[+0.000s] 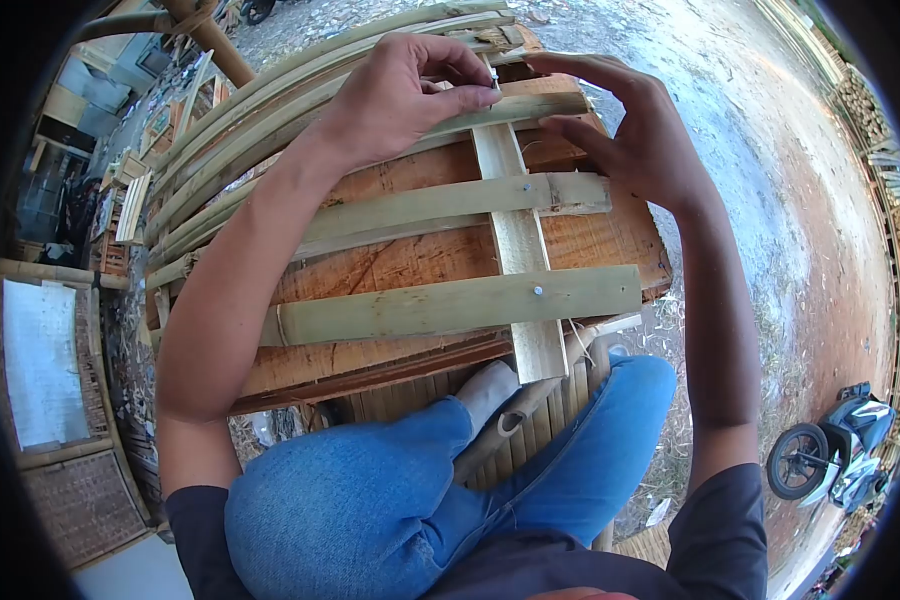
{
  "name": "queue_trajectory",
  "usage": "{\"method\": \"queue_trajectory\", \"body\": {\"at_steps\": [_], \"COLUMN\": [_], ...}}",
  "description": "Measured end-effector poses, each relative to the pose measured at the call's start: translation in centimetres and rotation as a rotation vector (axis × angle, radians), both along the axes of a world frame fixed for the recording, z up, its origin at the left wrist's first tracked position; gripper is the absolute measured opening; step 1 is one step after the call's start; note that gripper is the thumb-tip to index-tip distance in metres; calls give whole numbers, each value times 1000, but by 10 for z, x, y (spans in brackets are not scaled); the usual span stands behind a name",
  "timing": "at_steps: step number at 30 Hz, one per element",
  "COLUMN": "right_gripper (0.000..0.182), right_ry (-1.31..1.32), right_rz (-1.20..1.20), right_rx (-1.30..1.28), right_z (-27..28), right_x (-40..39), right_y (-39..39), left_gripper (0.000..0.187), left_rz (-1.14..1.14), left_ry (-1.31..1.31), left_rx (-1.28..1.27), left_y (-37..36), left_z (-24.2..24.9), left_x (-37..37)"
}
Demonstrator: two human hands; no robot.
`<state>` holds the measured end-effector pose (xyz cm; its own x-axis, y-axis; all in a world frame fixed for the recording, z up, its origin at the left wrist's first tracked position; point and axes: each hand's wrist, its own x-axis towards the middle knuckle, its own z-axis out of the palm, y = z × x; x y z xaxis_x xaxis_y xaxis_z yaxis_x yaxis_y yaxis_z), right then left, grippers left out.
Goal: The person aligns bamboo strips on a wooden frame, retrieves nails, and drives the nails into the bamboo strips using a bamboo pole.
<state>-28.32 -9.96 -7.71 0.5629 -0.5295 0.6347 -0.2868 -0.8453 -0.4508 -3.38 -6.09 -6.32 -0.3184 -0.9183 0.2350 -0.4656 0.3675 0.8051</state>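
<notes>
My left hand (400, 95) pinches a small nail (494, 78) between thumb and fingertips, over the far part of a split-bamboo crosspiece (520, 240). My right hand (640, 135) is open, its thumb and index finger apart on either side of the end of a green bamboo slat (560, 104). Nearer to me, two more slats lie across the crosspiece: a middle slat (420, 208) and a front slat (410, 308), each with a nail head showing where they cross. All of this rests on a reddish-brown wooden board (370, 358).
Several loose bamboo strips (260, 120) lie along the board's far left side. My jeans-clad legs (340, 500) are folded beneath it, on a bamboo-slat seat (545, 425). A motorcycle (835, 445) stands at right on dirt ground. A bamboo post (210, 40) rises at upper left.
</notes>
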Motion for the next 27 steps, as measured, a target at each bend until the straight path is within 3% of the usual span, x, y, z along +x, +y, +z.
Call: {"method": "queue_trajectory", "body": {"at_steps": [3,9,12,17,24,27], "right_gripper": [33,17,10,6,13,10], "right_ry": [-20,34,40,-25,6,-82], "right_rz": [61,82,78,107,140,194], "right_rx": [80,105,305,322,254,361], "right_z": [12,26,35,33,15,9], "right_x": [8,23,31,36,33,34], "right_y": [7,-1,0,0,-9,-12], "left_gripper": [17,16,15,15,13,14], "left_rz": [-4,-17,-15,-21,-27,-27], "left_ry": [11,54,52,14,35,58], "left_rx": [2,9,10,-5,2,8], "left_y": [0,2,3,3,3,0], "left_z": [0,0,2,2,3,-1], "left_x": [0,-1,-2,0,-1,3]}}
